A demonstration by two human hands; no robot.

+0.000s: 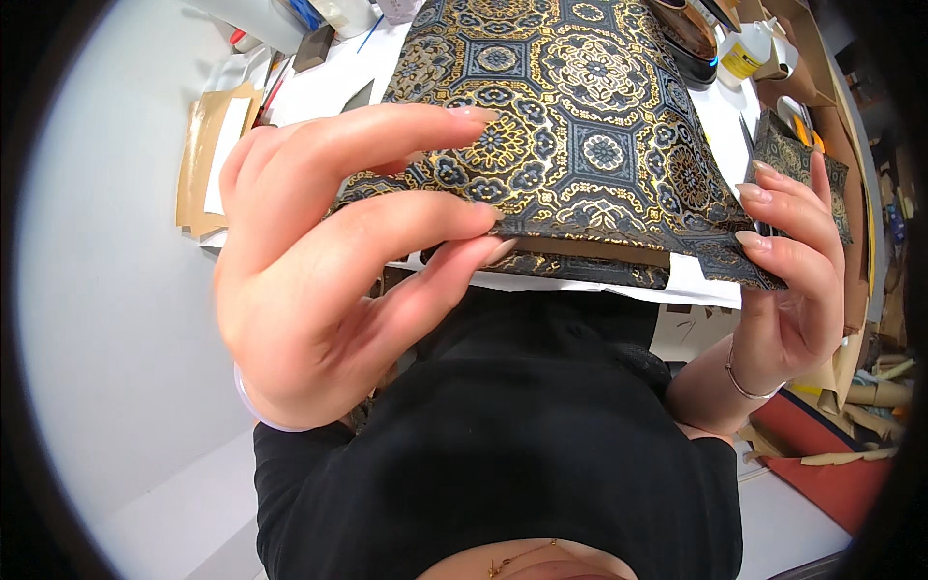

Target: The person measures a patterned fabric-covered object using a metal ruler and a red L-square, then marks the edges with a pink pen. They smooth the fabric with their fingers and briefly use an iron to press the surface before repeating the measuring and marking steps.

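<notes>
A dark brocade fabric (599, 150) with gold and grey medallions spreads across the middle, its near edge lifted towards me. My left hand (324, 242) pinches that near edge between thumb and index finger, the other fingers curled above the cloth. My right hand (797, 246) grips the near right corner, with its thumb hidden beneath the cloth and its fingertips on top. Below the raised edge shows a brown board-like strip (599, 253), with more brocade under it. A white sheet (710, 280) peeks out beneath the right part of the edge.
Brown and white paper sheets (213, 159) lie at the left on a white table. At the back right stand a white bottle with a yellow label (746, 53) and a dark rounded device (688, 39). A smaller brocade piece (807, 159) and cardboard (855, 203) are beyond my right hand.
</notes>
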